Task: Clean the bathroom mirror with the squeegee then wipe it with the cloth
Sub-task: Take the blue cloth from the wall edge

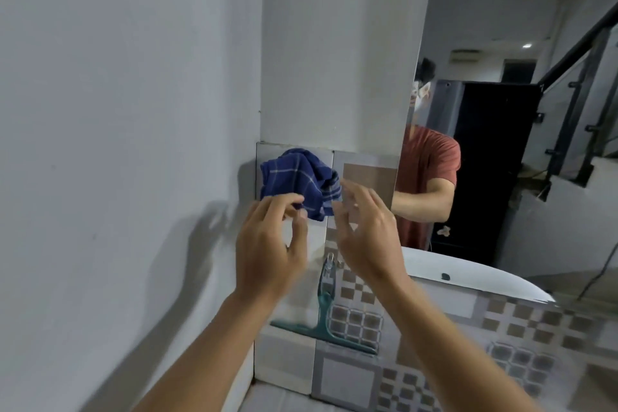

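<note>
Cloth (301,182) is what I'm dealing with now — the blue checked one, bunched up at the centre of the frame against the tiled strip (368,174) just left of the mirror (501,110). My left hand (271,244) pinches its lower edge between thumb and fingertips; my right hand (364,234) is beside it with the fingers spread and loose, blurred, and I can't tell whether they touch the fabric. The squeegee (326,314), teal, lies untouched low in the frame on the tiled ledge below my hands, handle pointing up towards the tap (329,262).

I judge the squeegee pass is finished and I'm at the start of the wiping step. The next move calls for both hands to shake the cloth out or fold it into a flat pad, then carry it right, onto the glass — the mirror fills the upper right of the frame.

No brand, label or writing is readable anywhere.
</note>
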A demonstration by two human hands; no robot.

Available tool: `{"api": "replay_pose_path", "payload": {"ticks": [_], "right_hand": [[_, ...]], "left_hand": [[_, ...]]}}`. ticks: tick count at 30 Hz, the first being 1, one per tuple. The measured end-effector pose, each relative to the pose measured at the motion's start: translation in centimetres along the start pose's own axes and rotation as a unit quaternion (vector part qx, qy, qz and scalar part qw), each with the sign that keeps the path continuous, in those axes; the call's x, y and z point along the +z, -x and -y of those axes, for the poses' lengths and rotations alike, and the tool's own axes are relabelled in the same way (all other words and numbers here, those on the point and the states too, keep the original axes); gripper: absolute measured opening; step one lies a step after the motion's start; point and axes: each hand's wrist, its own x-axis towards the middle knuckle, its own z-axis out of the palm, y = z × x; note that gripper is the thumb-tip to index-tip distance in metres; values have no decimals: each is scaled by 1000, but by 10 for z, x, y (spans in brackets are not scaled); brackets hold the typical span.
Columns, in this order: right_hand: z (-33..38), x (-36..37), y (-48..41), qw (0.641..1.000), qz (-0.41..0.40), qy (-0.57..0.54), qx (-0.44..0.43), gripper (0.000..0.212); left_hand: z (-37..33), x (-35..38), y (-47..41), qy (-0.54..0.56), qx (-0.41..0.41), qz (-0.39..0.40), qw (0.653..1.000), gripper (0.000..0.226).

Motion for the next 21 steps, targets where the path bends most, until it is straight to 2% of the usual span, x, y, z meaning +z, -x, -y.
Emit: {"api": "replay_pose_path", "payload": {"ticks": [3, 7, 10, 16, 21], "right_hand": [[18, -5, -45, 998, 34, 44, -9, 39], [24, 6, -79, 980, 131, 151, -16, 26], [20, 15, -84, 966, 148, 214, -16, 21], [16, 22, -84, 969, 134, 205, 1, 17], [24, 12, -85, 986, 118, 115, 21, 12]], "left_hand": [[-6, -1, -53, -65, 40, -16, 997, 18], [10, 10, -90, -150, -4, 101, 983, 35], [25, 17, -92, -157, -21, 169, 973, 47], [30, 24, -87, -122, -25, 125, 984, 42], [28, 19, -88, -61, -61, 99, 991, 37]]}}
